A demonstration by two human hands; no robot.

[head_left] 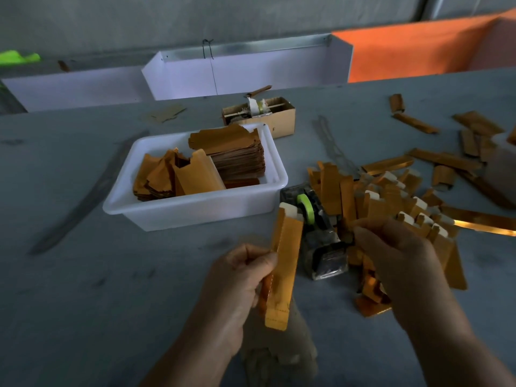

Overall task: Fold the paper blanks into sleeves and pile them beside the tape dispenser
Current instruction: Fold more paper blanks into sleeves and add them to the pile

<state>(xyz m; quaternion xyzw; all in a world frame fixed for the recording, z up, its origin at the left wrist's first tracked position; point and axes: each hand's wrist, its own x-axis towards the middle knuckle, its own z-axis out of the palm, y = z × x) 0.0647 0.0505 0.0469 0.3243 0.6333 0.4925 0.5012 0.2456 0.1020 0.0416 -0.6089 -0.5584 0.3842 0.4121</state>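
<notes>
A white plastic tub [195,210] of flat orange paper blanks [237,152] is sitting on the grey bench [83,289]. The left hand [240,277] is pinching a folded orange paper sleeve [284,269] upright. The right hand [396,252] is hovering, fingers loosely curled, over the clear tape dispenser [321,236] and the heaped sleeve pile [391,196] beside it.

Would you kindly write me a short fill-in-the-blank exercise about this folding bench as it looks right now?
1. The left hand grips one folded orange ____.
2. The stack of flat paper blanks lies inside the white ____.
3. The roll on the tape dispenser is ____ in colour.
4. The pile of finished sleeves lies on the dispenser's ____ side, where the right hand reaches.

Missing words: sleeve; tray; green; right
</notes>
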